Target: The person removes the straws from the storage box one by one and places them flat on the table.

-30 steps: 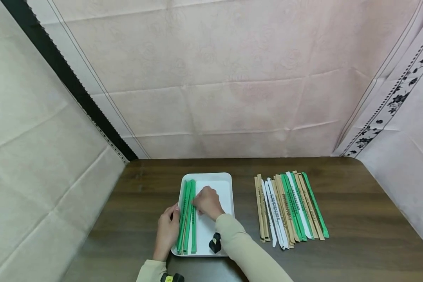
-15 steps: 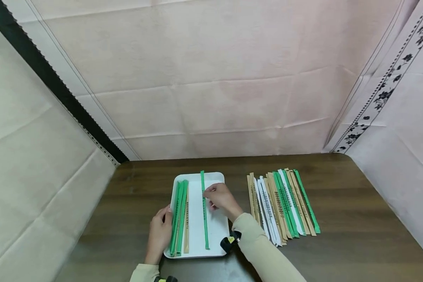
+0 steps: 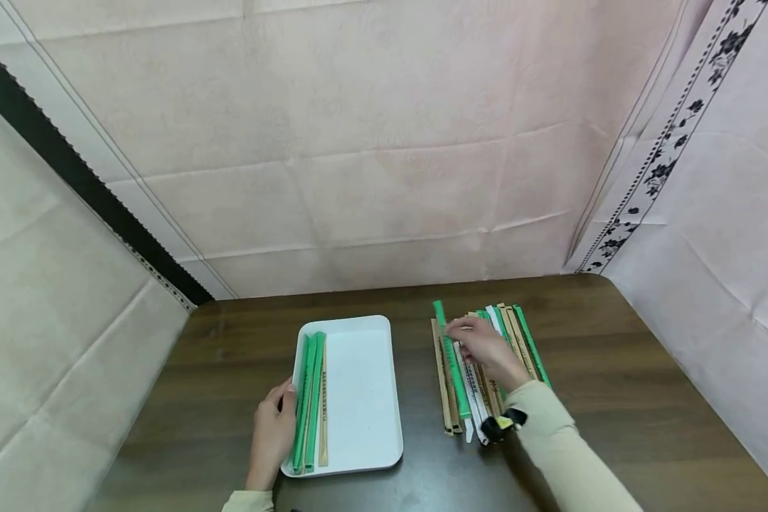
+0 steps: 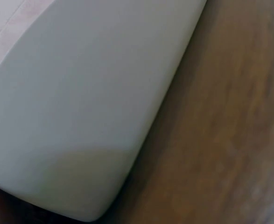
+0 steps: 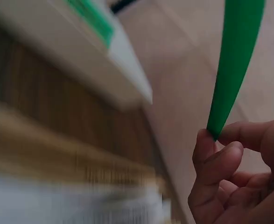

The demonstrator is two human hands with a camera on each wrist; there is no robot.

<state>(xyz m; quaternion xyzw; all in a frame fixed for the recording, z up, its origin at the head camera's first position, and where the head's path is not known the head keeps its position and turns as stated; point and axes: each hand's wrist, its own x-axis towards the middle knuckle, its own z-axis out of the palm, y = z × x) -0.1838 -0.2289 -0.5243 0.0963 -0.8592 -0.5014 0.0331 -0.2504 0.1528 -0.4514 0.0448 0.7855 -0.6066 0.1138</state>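
Observation:
In the head view my right hand [image 3: 486, 348] pinches a long, flat green paper packet [image 3: 459, 384] between thumb and fingers, over the left part of a row of similar packets. The right wrist view shows the thumb and fingertips on the end or edge of this green packet [image 5: 237, 60]. My left hand [image 3: 272, 434] holds the left rim of a white rectangular tray [image 3: 361, 398]. Several green packets [image 3: 307, 405] and a brown one [image 3: 323, 412] lie lengthwise along the tray's left side. The left wrist view shows mostly the tray's pale outer wall [image 4: 90, 102].
A row of brown, white and green packets [image 3: 528, 341], some with dark print, lies right of the tray on the dark wooden table [image 3: 243, 341]. Pale cloth walls [image 3: 371, 178] stand behind the table and at both sides.
My right hand has lifted a green packet from the tray's group and carried it right, over the row. A brown packet now shows in the tray. My left hand stays at the rim.

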